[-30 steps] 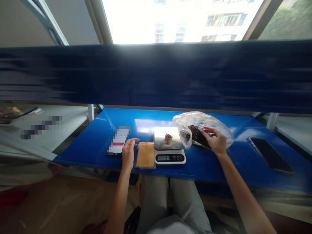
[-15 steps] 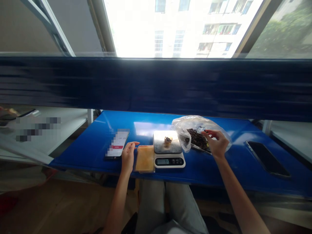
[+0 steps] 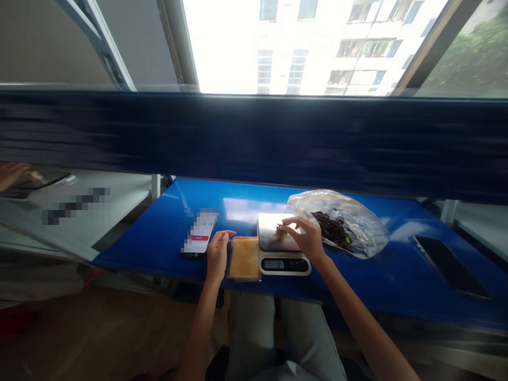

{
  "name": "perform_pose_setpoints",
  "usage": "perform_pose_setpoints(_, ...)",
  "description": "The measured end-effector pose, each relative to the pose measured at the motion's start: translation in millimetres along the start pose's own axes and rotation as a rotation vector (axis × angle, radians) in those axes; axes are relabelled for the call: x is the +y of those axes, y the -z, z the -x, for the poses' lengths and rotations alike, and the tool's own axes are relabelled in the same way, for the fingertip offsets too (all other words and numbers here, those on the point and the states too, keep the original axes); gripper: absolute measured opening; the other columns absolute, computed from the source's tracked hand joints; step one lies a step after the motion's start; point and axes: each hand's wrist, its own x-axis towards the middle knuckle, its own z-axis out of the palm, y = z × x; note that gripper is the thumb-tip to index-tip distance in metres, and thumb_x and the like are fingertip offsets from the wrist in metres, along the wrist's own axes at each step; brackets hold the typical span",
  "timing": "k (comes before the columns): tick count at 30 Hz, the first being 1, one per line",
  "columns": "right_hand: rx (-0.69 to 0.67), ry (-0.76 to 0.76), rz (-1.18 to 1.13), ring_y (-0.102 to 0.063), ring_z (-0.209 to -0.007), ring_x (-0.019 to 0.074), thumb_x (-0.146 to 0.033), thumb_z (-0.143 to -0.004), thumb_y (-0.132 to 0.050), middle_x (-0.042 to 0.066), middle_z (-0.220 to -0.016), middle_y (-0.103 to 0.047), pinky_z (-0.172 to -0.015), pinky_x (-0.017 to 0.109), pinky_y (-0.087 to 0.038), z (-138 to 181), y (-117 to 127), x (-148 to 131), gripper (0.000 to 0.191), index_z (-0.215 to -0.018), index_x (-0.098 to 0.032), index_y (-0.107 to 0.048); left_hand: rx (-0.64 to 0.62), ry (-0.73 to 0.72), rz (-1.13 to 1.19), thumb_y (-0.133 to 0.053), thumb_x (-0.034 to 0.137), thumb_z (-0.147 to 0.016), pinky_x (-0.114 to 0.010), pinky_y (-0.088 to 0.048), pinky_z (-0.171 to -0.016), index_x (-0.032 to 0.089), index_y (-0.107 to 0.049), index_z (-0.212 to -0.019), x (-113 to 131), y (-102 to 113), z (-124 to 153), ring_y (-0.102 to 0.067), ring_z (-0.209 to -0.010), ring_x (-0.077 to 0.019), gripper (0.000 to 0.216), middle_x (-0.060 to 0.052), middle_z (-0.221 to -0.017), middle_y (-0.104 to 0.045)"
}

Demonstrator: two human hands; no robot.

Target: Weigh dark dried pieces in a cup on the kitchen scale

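A small digital kitchen scale (image 3: pixel 284 258) stands on the blue table (image 3: pixel 159 238), its display lit. My right hand (image 3: pixel 305 239) hovers over the scale's steel platform, fingers pinched at a small heap of dark bits (image 3: pixel 281 227) there. To the right lies a clear plastic bag (image 3: pixel 349 222) with dark dried pieces inside. My left hand (image 3: pixel 217 253) rests on the table with its fingers loosely spread, touching the left edge of a flat orange-yellow packet (image 3: pixel 245 257) beside the scale.
A phone with a lit screen (image 3: pixel 200 235) lies left of my left hand. A dark phone (image 3: pixel 450 259) lies at the table's right end. A dark blue rail (image 3: pixel 254 137) runs above the table. Another person's hand (image 3: pixel 10 173) shows at far left by a white table (image 3: pixel 119 193).
My right hand left the plastic bag and moved left onto the scale's platform. The left hand stayed by the orange packet. The camera shifted slightly.
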Motion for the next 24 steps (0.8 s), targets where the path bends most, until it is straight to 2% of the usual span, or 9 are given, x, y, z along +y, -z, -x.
perform_pose_setpoints(5,-0.099,0.073,0.040,-0.067,-0.083,0.0206,-0.032,-0.087,-0.057,0.002,-0.087,-0.074,-0.077,0.036,-0.052,3,4,7,0.015,-0.091,-0.027,-0.071,-0.017,-0.002,-0.015,-0.046,0.037,-0.083,-0.029,-0.044,-0.080,0.018,-0.067,-0.081,4,-2,2,-0.060,-0.092,-0.0200,0.028,-0.006,-0.094,-0.067)
perform_pose_setpoints(8,-0.124,0.089,0.082,-0.066,-0.089,0.0212,-0.031,-0.089,-0.056,0.002,-0.094,-0.073,-0.081,0.037,-0.050,4,8,5,0.018,-0.100,-0.027,-0.069,-0.014,-0.004,-0.007,-0.047,0.037,-0.083,-0.029,-0.045,-0.079,0.018,-0.067,-0.080,4,-2,2,-0.060,-0.092,-0.0200,0.028,-0.006,-0.092,-0.067)
perform_pose_setpoints(11,-0.122,0.104,0.116,-0.066,-0.089,0.0212,-0.030,-0.089,-0.056,0.003,-0.096,-0.073,-0.082,0.037,-0.049,5,10,3,0.019,-0.103,-0.027,-0.068,-0.012,-0.001,0.006,-0.047,0.037,-0.083,-0.029,-0.045,-0.080,0.018,-0.067,-0.080,2,-2,1,-0.060,-0.093,-0.0204,0.028,-0.006,-0.092,-0.067)
perform_pose_setpoints(15,-0.107,0.116,0.172,-0.065,-0.090,0.0213,-0.030,-0.088,-0.057,0.002,-0.095,-0.073,-0.081,0.037,-0.046,4,13,-1,0.015,-0.096,-0.027,-0.069,-0.011,0.012,0.027,-0.048,0.037,-0.082,-0.030,-0.045,-0.081,0.017,-0.067,-0.081,1,-1,1,-0.060,-0.093,-0.0201,0.027,-0.006,-0.092,-0.067)
perform_pose_setpoints(19,-0.145,0.124,0.214,-0.065,-0.090,0.0214,-0.030,-0.085,-0.061,0.001,-0.093,-0.073,-0.080,0.036,-0.044,4,12,-4,0.013,-0.094,-0.027,-0.069,-0.012,0.018,0.028,-0.049,0.038,-0.082,-0.030,-0.046,-0.081,0.018,-0.067,-0.080,2,1,1,-0.060,-0.093,-0.0200,0.027,-0.006,-0.092,-0.068)
perform_pose_setpoints(24,-0.161,0.027,0.096,-0.067,-0.080,0.0198,-0.028,-0.083,-0.061,0.001,-0.085,-0.073,-0.078,0.035,-0.046,0,9,-5,0.015,-0.095,-0.025,-0.069,-0.015,0.028,0.025,-0.049,0.039,-0.082,-0.030,-0.046,-0.080,0.017,-0.066,-0.080,3,3,1,-0.060,-0.092,-0.0206,0.028,-0.006,-0.093,-0.067)
